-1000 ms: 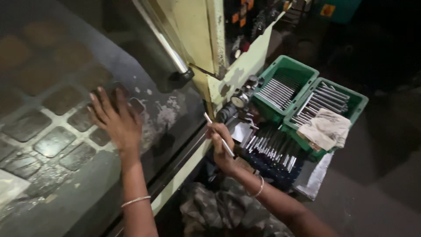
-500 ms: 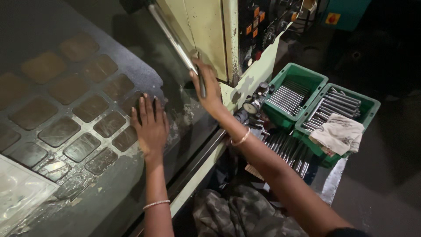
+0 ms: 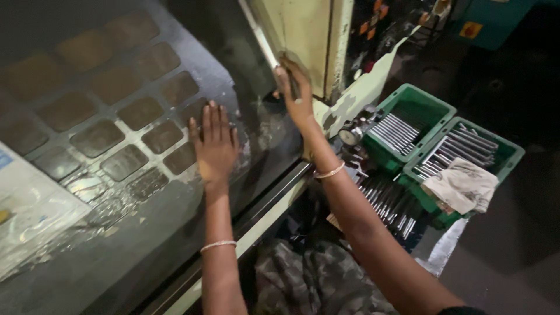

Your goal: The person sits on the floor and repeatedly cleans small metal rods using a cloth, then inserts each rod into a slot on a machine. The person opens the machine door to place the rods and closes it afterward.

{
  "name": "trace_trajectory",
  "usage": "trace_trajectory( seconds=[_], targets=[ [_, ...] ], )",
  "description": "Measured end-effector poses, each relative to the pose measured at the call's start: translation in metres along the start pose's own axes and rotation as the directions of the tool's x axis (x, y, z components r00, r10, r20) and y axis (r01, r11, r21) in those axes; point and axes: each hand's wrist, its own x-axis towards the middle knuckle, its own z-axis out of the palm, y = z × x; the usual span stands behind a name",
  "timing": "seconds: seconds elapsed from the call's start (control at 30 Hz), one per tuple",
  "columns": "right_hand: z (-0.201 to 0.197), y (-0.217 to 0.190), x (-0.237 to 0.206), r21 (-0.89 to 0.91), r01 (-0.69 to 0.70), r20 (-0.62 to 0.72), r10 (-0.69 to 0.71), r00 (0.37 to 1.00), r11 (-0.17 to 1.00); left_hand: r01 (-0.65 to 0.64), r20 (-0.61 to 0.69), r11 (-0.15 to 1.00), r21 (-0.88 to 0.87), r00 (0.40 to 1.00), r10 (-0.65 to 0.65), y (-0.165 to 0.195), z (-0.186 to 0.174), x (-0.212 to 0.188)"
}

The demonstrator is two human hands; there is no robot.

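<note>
Head view: the left hand (image 3: 214, 146) lies flat, fingers spread, on the grimy door (image 3: 116, 175). The right hand (image 3: 294, 93) grips the handle (image 3: 262, 41), hiding its lower end; the bar runs up-left. Green trays (image 3: 408, 111) of rods sit right.

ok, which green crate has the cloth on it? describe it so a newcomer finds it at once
Start at the cream machine cabinet and look right, past the pressure gauge. Two green crates of metal rods sit side by side; it is the outer crate, farther from the machine. Only it has a crumpled pale cloth draped over its near corner.
</note>
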Motion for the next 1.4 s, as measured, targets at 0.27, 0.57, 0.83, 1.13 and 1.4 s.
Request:
trace_trajectory(
  seconds=[0.27, 0.57, 0.83, 1.13, 1.4],
  targets=[
    [0.039, -0.009, -0.020, 0.075, -0.131, 0.021, 0.130, 0.991, 0.989, 0.082, -0.129, 0.996, -0.043, 0.988, -0.087, -0.034, -0.001, -0.032],
    [0.062, -0.018, -0.025, 0.089, -0.107, 0.055, 0.102, 0.993, 0.990, 0.034, 0.072, 0.948, -0.317, 0.997, -0.011, -0.061, 0.040, -0.057],
    [0.065, -0.009, -0.019, 0.082, -0.086, 0.018, 0.085, 0.996, 0.993, 0.131, -0.143, 0.981, -0.141, 0.978, -0.151, -0.055, 0.016, -0.037],
    [0.086, -0.009, -0.007, 0.030, -0.081, 0.014, 0.081, 0.997, 0.996, 0.338, 0.087, 0.879, -0.337, 0.940, -0.329, -0.102, 0.009, -0.013],
    [0.105, 0.022, 0.009, 0.017, -0.065, -0.004, 0.065, 0.998, 0.998, 0.439, -0.011, 0.897, -0.044, 0.898, -0.440, -0.167, 0.015, -0.017]
  ],
)
